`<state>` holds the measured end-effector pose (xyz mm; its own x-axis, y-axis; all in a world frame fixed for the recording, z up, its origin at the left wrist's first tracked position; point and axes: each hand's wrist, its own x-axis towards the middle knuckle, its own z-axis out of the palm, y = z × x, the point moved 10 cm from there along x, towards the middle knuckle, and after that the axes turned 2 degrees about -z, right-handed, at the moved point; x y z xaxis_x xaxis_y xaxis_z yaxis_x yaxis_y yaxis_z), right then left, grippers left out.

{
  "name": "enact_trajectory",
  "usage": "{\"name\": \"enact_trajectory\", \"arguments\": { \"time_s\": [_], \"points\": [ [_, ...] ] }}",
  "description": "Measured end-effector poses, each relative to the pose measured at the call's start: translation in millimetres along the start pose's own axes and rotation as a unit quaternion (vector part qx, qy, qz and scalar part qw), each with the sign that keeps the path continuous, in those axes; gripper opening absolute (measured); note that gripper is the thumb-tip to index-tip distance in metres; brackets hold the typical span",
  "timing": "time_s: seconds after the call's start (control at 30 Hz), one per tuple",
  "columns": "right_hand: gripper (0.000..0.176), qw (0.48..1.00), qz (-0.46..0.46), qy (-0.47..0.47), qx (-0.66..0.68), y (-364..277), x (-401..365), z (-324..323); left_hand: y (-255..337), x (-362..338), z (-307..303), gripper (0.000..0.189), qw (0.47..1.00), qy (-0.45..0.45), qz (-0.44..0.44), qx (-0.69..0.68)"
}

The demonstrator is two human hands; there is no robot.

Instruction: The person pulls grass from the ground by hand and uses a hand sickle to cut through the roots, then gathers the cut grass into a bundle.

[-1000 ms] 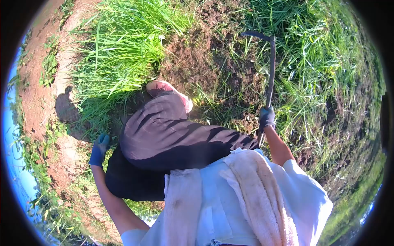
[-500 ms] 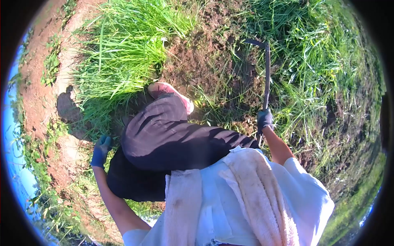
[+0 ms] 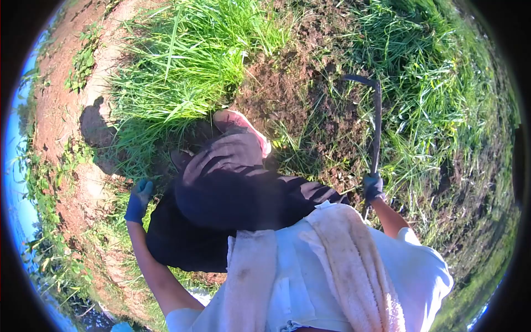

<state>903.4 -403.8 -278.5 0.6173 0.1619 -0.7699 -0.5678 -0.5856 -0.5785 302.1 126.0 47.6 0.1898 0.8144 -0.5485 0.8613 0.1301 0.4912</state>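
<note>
Seen from above, left to right. A bare dirt path (image 3: pixel 66 127) is seen beyond and to the outer side of the left hand (image 3: pixel 138 200), which is covered by a blue glove and is held low beside the dark trouser leg (image 3: pixel 227 182), over trampled stems. Nothing is seen in this hand; whether its fingers are spread or curled cannot be told. Ahead of the left hand, a dense tuft of tall grass (image 3: pixel 182 72) is lit by the sun. Between the two hands the bent leg is raised, and a pink shoe (image 3: pixel 243 124) is planted at the foot of the tuft. Beyond the shoe, and forward of the right hand, a patch of broken soil (image 3: pixel 287 83) is exposed. A pale towel (image 3: pixel 343 260) is draped over the white shirt, nearer the body than either hand. The right hand (image 3: pixel 373 187), also gloved, is clamped around the lower end of a sickle (image 3: pixel 376 127). The sickle is held nearly upright, well apart from the left hand; its shaft runs forward from the fist, and its dark blade is hooked inward over sparse grass beside the soil.
</note>
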Motion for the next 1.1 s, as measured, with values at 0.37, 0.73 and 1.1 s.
{"name": "enact_trajectory", "arguments": {
  "time_s": [0.37,0.73,1.1],
  "points": [
    [0.015,0.966,-0.180,0.155,-0.102,-93,1,-6,16,40,-1,0.030,1.000,-0.002,0.011,-0.026],
    [0.019,0.988,-0.066,0.045,-0.129,4,-36,-1,10,19,12,0.028,0.998,-0.038,-0.027,-0.032],
    [0.036,0.932,-0.012,-0.014,-0.363,91,4,13,17,15,3,0.020,1.000,0.014,0.001,-0.009]
  ]
}}
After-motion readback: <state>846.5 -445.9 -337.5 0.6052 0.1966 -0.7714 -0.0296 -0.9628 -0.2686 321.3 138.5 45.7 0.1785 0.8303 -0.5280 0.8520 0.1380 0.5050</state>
